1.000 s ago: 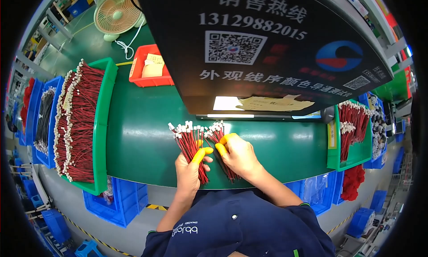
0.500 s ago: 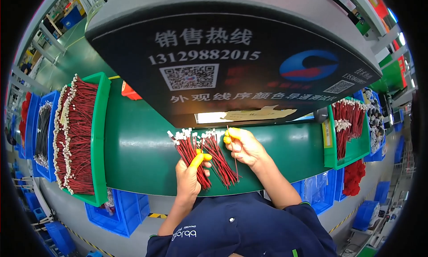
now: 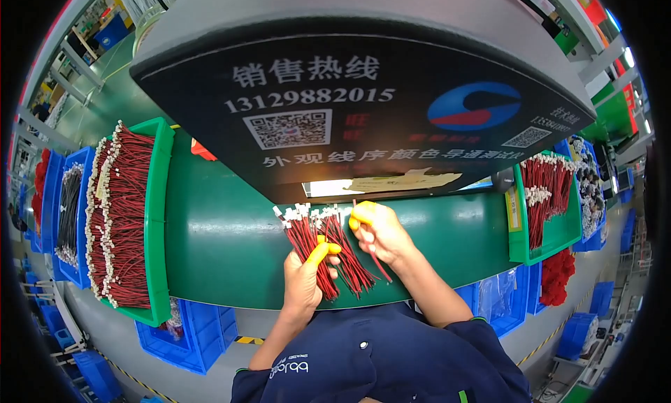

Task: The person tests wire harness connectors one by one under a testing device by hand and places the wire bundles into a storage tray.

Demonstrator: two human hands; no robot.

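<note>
In the head view, my left hand (image 3: pixel 303 280) is wrapped round a bundle of red and black wire harnesses (image 3: pixel 297 232) with white connectors at the far end. Yellow finger covers show on both hands. A second bundle of red and black wires (image 3: pixel 355 265) lies on the green worktop just right of that hand, its connectors pointing away from me. My right hand (image 3: pixel 386 234), closed in a pinch, holds a single wire harness (image 3: pixel 380 267), whose loose tail hangs down toward me. The end inside the fingers is hidden.
A large black machine (image 3: pixel 391 75) with Chinese lettering overhangs the green worktop (image 3: pixel 217 242). On the left stands a green bin (image 3: pixel 159 214) full of connectored wires; another green bin (image 3: pixel 552 249) holds more on the right. Blue bins (image 3: pixel 203 340) sit below the worktop's edge.
My left hand and the bundle have shifted slightly right. The single wire in my right hand now slants more, its tail swung to the right.
</note>
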